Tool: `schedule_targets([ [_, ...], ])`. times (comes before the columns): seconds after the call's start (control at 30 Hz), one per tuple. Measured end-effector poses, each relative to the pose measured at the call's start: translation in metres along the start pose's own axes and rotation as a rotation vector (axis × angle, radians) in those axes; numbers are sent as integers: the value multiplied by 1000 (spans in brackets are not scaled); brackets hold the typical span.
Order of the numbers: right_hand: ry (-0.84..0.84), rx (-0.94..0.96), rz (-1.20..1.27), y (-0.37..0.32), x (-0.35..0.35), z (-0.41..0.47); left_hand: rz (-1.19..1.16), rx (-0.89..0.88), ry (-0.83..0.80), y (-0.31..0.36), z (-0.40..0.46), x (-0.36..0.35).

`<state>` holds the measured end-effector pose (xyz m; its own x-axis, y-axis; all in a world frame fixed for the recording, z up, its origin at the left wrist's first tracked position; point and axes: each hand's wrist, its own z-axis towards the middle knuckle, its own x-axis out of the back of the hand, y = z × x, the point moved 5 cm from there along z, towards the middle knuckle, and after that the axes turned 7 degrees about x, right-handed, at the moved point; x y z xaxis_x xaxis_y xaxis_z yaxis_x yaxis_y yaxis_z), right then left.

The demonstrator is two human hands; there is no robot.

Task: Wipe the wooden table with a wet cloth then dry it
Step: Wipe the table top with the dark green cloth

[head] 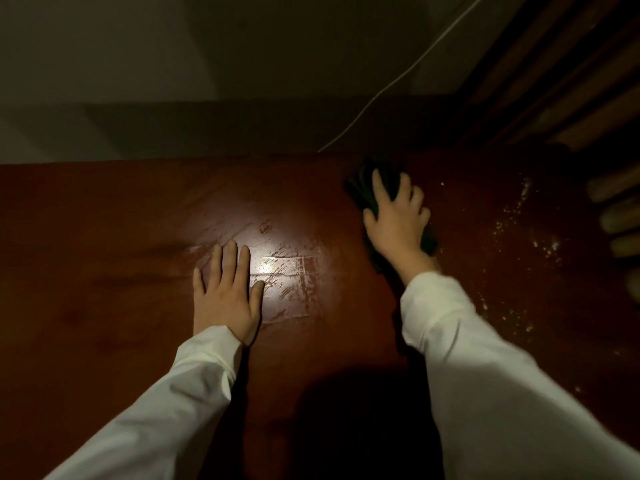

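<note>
Wet wipe under way here, by the look of it. The right hand [396,220] sits on top of a dark cloth [367,192], fingers curled over it and pressing it down on the far right part of the wooden table [104,237], close to the back edge. The left hand [225,292] lies flat on the table, fingers straight and slightly spread, holding nothing, likely bracing the body. Just right of that hand a bright glare shows wet streaks [287,268] across the middle of the table, so that patch reads as already wiped.

Further right, past the cloth, pale specks and crumbs [512,233] are scattered over the surface, well short of clean. My read: the wet pass is partway through, and the drying step is not yet started. The next move calls for carrying the cloth rightward through those specks with steady pressure, gathering them rather than flicking them off the edge.

Containers: none to be seen, no bucket, bowl or basin, and no second dry cloth in view either. A thin white cable [398,77] runs down the wall behind the table, and wooden slats [613,209] stand at the far right.
</note>
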<state>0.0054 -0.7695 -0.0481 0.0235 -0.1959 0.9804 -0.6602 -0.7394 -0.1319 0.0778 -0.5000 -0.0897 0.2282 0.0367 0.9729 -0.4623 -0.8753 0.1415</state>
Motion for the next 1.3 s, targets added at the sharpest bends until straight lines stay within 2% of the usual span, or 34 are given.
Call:
schedule_targets([
  [0.07,61,-24,-18,-7,-10,-48,2,0,-3,0,0,0],
  [0.17,103,-302,41,13,-18,-83,-4,1,-13,0,-1,1],
  [0.3,196,-732,181,54,-9,-51,-22,-4,-8,1,-1,1],
  [0.4,216,-849,262,62,0,-4,-26,-7,11,0,-1,-1],
  [0.47,173,-709,204,49,7,29,-37,-12,21,0,-1,-2],
  [0.6,47,-127,56,-3,10,69,-30,-18,34,-1,0,-3],
  [0.67,49,36,20,-12,8,65,-25,-18,41,-2,0,-3],
  [0.73,105,-1,36,-6,7,55,-28,-20,43,-1,0,-3],
  [0.83,175,-241,99,9,5,28,-32,-21,48,-1,0,-2],
  [0.9,168,-270,96,7,-1,1,-34,-23,46,-1,1,-3],
  [0.97,186,-132,97,-6,-9,-30,-36,-24,44,-1,1,-3],
  [1.07,190,284,92,-31,-21,-60,-34,-32,41,-1,1,-4],
  [1.13,133,532,25,-39,-26,-51,-36,-32,46,-2,1,-4],
  [1.17,110,585,9,-39,-23,-37,-36,-30,47,-2,1,-4],
  [1.23,93,531,-35,-25,-12,5,-36,-27,50,-1,1,-2],
  [1.3,44,276,-61,3,-1,53,-37,-30,52,0,1,-2],
])
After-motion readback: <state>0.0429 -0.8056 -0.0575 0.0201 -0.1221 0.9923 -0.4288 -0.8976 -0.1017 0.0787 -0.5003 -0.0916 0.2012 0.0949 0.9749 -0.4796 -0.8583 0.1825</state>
